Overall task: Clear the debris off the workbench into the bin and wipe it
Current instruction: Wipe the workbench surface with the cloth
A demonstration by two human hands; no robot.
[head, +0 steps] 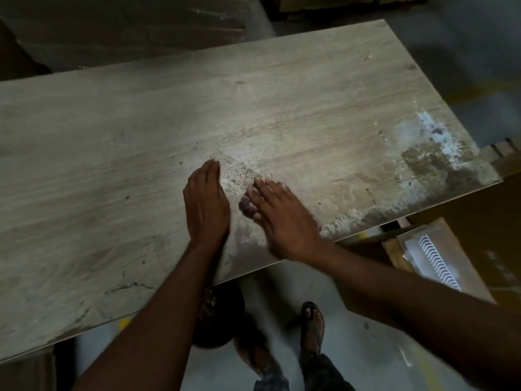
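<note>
On the wooden workbench [112, 165], the left hand [207, 204] is standing on its edge, fingers straight and together, holding nothing; the dark bin [222, 320] is sitting on the floor under that forearm. Pale dusty debris [239, 174] is lying just beside it. The right hand [282, 218] is lying flat with fingers spread, touching a blurred purplish lump [245, 208].

Right hand [282, 221] blurred; bin [224, 327] half hidden under workbench [112, 136].
</note>
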